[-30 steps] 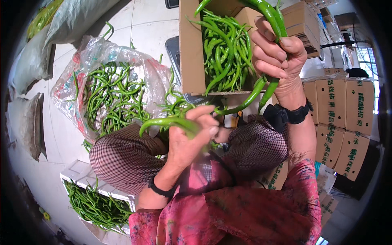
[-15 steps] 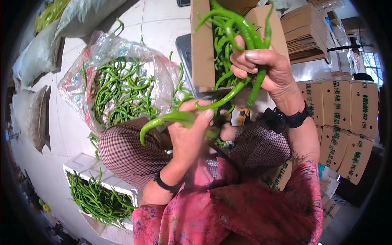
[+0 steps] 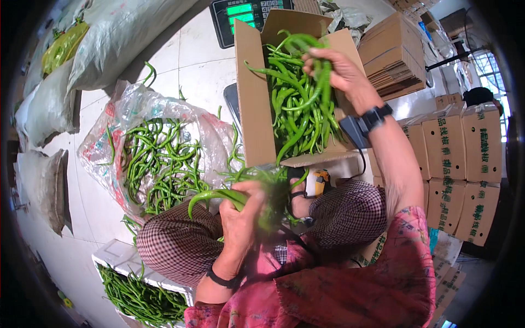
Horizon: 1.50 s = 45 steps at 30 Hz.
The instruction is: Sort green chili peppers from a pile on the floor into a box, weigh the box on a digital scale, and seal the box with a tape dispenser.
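My right hand [image 3: 334, 70] is up over the open cardboard box [image 3: 254, 109], its grip closed on a bunch of long green peppers [image 3: 320, 90] that hang down from my fingers into the box. Below that grip the box is already packed with more green peppers [image 3: 292, 123] lying lengthwise. My left hand [image 3: 243, 210] sits low over my lap, its grip closed around a second handful of peppers [image 3: 219, 195], blurred, whose tips stick out to the left. Further left of that hand a clear plastic bag [image 3: 136, 106] lies open on the floor with a loose heap of peppers [image 3: 158, 161] on it. Beyond the box, past my right hand, stands a scale with a green display [image 3: 240, 11]. Below my left wrist a white tray [image 3: 117, 256] holds more peppers.
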Each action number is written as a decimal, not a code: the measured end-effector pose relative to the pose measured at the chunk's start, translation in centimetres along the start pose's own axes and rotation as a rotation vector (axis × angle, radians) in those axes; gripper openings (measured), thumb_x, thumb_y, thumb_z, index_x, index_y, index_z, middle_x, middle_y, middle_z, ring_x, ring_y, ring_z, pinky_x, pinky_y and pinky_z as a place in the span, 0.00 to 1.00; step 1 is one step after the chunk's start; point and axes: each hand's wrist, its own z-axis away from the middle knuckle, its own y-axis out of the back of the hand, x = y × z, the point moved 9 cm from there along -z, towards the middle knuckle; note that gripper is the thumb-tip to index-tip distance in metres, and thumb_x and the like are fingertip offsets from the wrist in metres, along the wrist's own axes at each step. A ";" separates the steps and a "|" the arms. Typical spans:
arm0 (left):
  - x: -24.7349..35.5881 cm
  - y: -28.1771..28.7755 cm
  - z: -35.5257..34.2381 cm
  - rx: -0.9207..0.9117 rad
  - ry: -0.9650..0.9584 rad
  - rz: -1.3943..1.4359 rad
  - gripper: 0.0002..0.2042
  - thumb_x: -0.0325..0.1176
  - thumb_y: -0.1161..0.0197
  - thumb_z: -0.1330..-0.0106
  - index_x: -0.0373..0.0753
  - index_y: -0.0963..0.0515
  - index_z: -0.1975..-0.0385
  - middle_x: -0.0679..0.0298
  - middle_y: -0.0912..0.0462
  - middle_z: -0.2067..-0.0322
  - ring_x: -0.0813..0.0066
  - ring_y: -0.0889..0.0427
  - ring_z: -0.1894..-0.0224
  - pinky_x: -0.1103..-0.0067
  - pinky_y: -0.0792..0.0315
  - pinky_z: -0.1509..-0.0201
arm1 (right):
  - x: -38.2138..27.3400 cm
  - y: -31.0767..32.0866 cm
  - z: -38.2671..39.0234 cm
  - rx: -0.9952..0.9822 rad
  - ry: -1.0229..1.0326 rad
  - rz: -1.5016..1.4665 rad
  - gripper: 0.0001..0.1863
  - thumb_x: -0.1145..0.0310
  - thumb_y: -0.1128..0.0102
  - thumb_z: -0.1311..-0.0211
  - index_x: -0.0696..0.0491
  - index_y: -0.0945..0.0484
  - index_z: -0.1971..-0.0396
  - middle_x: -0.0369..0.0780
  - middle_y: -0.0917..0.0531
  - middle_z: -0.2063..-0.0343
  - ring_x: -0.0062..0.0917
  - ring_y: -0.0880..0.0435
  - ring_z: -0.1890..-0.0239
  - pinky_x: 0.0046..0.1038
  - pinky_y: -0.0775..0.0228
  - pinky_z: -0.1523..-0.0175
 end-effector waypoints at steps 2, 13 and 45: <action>-0.3 -0.1 -0.5 0.002 0.008 -0.016 0.12 0.28 0.36 0.38 0.31 0.26 0.58 0.65 0.26 0.73 0.78 0.27 0.75 0.83 0.31 0.72 | -0.5 7.4 -2.1 0.322 0.047 0.803 0.24 0.68 0.34 0.45 0.66 0.30 0.54 0.49 0.20 0.62 0.33 0.19 0.65 0.31 0.25 0.57; -0.3 -0.1 -1.4 0.035 0.045 -0.011 0.14 0.31 0.35 0.39 0.31 0.27 0.58 0.67 0.27 0.73 0.80 0.28 0.75 0.84 0.33 0.72 | -2.7 -2.1 0.4 0.088 0.422 1.858 0.25 0.56 0.37 0.42 0.56 0.23 0.49 0.46 0.19 0.61 0.36 0.19 0.61 0.35 0.27 0.53; -2.0 0.1 -1.8 0.034 0.066 0.034 0.15 0.27 0.36 0.38 0.29 0.28 0.55 0.65 0.26 0.71 0.78 0.26 0.74 0.83 0.31 0.72 | 1.7 -3.7 3.7 0.261 -0.136 0.991 0.25 0.45 0.29 0.48 0.49 0.31 0.81 0.27 0.34 0.87 0.10 0.34 0.90 0.13 0.45 0.85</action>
